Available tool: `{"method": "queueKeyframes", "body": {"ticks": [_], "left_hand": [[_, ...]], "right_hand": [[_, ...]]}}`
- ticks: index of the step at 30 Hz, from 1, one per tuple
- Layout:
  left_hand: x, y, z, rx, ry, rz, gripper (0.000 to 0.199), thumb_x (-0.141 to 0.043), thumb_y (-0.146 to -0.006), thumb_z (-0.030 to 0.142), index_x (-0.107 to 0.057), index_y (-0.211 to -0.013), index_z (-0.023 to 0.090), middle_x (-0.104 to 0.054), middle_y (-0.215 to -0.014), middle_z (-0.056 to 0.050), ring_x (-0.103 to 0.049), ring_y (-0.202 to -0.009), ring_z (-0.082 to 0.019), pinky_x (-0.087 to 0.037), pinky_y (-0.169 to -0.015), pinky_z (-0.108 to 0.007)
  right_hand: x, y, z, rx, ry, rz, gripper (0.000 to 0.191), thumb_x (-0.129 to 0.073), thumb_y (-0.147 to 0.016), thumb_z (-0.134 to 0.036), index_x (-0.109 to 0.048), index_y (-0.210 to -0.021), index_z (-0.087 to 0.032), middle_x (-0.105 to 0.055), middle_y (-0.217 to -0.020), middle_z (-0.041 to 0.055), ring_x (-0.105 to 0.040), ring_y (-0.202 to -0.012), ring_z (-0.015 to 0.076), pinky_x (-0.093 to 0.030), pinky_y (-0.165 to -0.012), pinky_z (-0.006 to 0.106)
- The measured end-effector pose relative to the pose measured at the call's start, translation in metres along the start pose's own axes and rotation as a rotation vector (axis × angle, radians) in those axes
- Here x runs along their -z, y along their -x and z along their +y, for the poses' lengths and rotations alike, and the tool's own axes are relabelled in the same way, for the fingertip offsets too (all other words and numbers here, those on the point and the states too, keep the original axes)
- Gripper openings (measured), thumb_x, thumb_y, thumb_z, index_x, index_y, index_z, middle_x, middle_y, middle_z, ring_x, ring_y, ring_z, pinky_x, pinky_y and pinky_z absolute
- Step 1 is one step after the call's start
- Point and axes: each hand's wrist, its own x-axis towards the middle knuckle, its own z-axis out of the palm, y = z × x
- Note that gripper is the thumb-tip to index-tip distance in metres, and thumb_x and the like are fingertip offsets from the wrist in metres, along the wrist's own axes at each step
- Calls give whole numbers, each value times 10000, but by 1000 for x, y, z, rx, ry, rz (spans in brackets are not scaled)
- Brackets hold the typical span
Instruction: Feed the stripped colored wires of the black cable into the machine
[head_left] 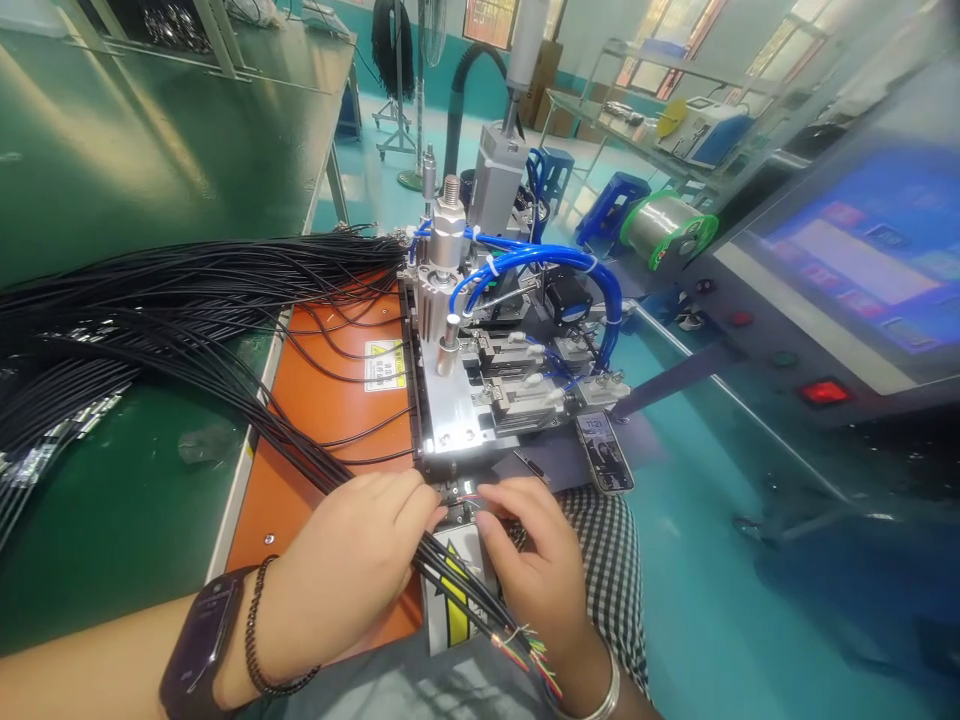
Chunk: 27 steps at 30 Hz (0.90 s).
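My left hand (352,540) lies over a bundle of black cables (187,310), its fingertips at the small black clamp fixture (450,495) on the front of the machine. My right hand (532,560) pinches near that fixture, close to a thin red wire (469,497). One black cable (465,590) runs from the fixture towards me, and its end splays into fine coloured wires (529,650). The hands hide most of the fixture. Behind it stands a pneumatic wire-processing machine (480,370) with blue air hoses.
A phone (604,452) lies right of the fixture, and an orange mat (337,370) lies to its left on a green workbench (120,500). A control screen (877,260) with a red button stands to the right. A wire spool (667,230), blue stools and shelving stand farther back.
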Motion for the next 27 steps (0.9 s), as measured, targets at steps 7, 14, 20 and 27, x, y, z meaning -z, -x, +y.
{"method": "queueKeyframes", "body": {"ticks": [7,14,20,27], "left_hand": [[-4,4,-6,92,50,-7,178,-440,-820,27,-474,-820,202,-559,-782,-23,-548,-728,-191,-444,-624,-313],[0,2,-5,56,92,10,234,-436,-751,-10,-452,-823,212,-568,-810,-13,-536,-755,-180,-446,-660,-293],[-1,3,-5,23,27,24,229,-423,-725,-12,-423,-744,216,-498,-714,-2,-471,-654,-174,-378,-575,-294],[-6,2,-4,-116,-122,62,234,-391,-800,-16,-456,-759,206,-469,-685,-1,-431,-623,-183,-352,-580,-314]], "right_hand": [[-1,9,-4,284,75,-114,254,-586,-914,-141,-665,-1147,-206,-698,-912,48,-581,-834,196,-471,-775,352],[-7,-3,-7,-202,-139,19,120,-645,-855,-158,-707,-938,-221,-662,-854,15,-609,-755,156,-487,-661,268],[-10,-5,-11,-43,-107,-42,133,-603,-868,-143,-656,-756,-194,-649,-729,3,-576,-728,160,-456,-681,292],[-8,-7,-7,248,125,-61,156,-578,-914,-97,-689,-1005,-159,-726,-880,67,-606,-831,205,-494,-776,347]]}}
